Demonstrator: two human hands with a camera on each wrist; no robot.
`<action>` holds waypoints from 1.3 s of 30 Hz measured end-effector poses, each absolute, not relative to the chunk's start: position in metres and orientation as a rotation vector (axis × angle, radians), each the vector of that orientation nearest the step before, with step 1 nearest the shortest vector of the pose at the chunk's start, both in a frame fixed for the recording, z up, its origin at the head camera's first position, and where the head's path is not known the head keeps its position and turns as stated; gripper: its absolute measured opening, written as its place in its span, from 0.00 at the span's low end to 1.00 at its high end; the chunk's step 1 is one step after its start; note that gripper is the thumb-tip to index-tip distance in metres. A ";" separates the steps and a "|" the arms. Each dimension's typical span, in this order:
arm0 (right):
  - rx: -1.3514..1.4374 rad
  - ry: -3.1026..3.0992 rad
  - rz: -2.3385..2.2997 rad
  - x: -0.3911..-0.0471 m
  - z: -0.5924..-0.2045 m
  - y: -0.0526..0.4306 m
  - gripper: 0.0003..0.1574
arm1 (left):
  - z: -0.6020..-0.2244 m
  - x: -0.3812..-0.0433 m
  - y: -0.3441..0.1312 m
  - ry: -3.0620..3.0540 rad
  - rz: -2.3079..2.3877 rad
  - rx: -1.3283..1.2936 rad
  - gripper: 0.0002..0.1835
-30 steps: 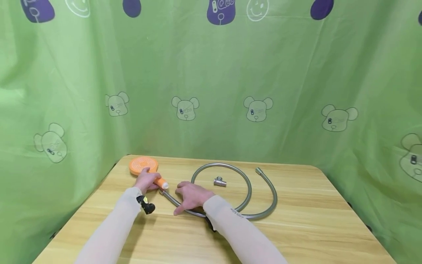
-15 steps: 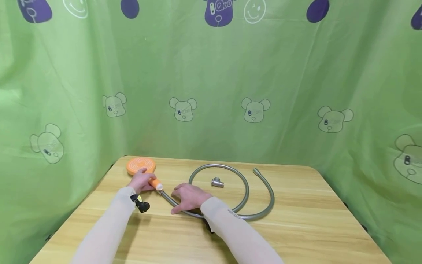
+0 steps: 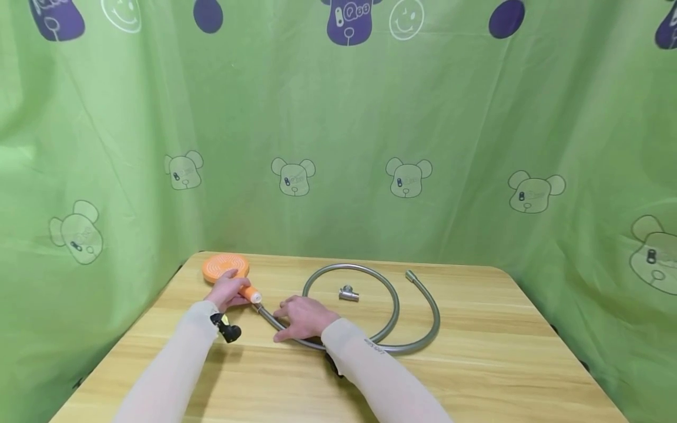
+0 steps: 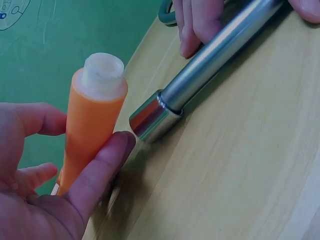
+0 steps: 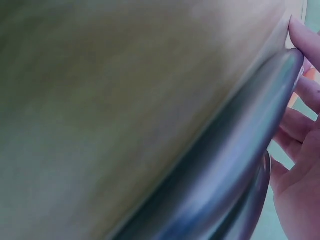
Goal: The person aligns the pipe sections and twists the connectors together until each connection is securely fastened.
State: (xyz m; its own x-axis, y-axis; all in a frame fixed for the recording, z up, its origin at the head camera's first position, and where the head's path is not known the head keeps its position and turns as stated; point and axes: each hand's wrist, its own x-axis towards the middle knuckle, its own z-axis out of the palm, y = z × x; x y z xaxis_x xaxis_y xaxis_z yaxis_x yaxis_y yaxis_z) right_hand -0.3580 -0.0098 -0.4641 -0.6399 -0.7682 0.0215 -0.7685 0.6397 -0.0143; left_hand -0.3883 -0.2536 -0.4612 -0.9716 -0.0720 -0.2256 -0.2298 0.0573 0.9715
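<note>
- One thing held: the left grip (image 3: 227, 292) has its thumb and fingers round the handle (image 4: 92, 125) of the orange shower head (image 3: 224, 267), at the left of the tabletop (image 3: 476, 341).
- Handle axis runs from far left to near right; disc on the far side of the grip, white tip (image 4: 103, 70) pointing away from it to the near right.
- Metal collar (image 4: 156, 117) of the hose (image 3: 398, 305) lies just beside the left thumb, unjoined to the tip; whether it touches the thumb, cannot tell.
- Judged key relation: collar faces the handle's side, not its tip, the two axes at an angle in the left wrist view. Left grip is nearer the collar.
- Right grip (image 3: 307, 317): fingers loose, thumb spread, astride the hose farther right; firm contact not clear.
- Beyond: hose loops right; metal fitting (image 3: 348, 293) inside the loop.
</note>
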 end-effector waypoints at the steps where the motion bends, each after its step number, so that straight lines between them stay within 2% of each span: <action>1: 1.327 -2.827 0.030 -0.358 -0.465 -0.010 0.41 | -0.462 -0.389 -0.253 2.198 2.061 -0.317 0.46; 14: 1.373 -2.746 0.039 -0.357 -0.468 -0.009 0.34 | -0.463 -0.383 -0.252 2.116 2.132 -0.288 0.44; 27: 1.367 -2.731 0.192 -0.353 -0.466 -0.010 0.33 | -0.466 -0.383 -0.257 2.029 2.255 -0.316 0.44; 39: 1.291 -2.829 0.398 -0.343 -0.462 -0.006 0.34 | -0.467 -0.383 -0.267 1.918 2.288 -0.208 0.43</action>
State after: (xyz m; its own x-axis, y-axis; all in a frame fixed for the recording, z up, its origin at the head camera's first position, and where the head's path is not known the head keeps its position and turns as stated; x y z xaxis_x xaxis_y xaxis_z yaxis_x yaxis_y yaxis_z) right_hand -0.3432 -0.0063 -0.4619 -0.6610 -0.7422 0.1104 -0.7439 0.6288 -0.2263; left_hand -0.3831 -0.2674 -0.4674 -0.9794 0.0248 -0.2006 -0.2018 -0.1721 0.9642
